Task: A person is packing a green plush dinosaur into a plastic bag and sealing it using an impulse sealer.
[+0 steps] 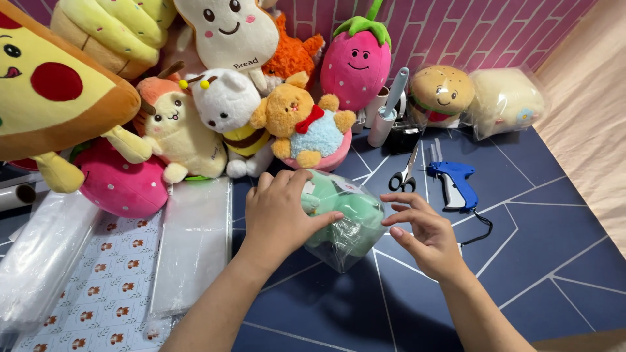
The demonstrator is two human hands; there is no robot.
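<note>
Left hand clamps the green plush toy in clear plastic bag mid-bench; right hand touches the bag, fingers spread, gripping nothing. Best practice: keep the toy pinned and smooth the film flat before closing.

I have only 1 view, from the camera worn on the head. It looks steeply down and forward over the dark blue mat, close enough that both forearms enter from the bottom edge. The far side of the frame reaches the pink brick wall, so nothing here is shared with a 2nd view.
</note>
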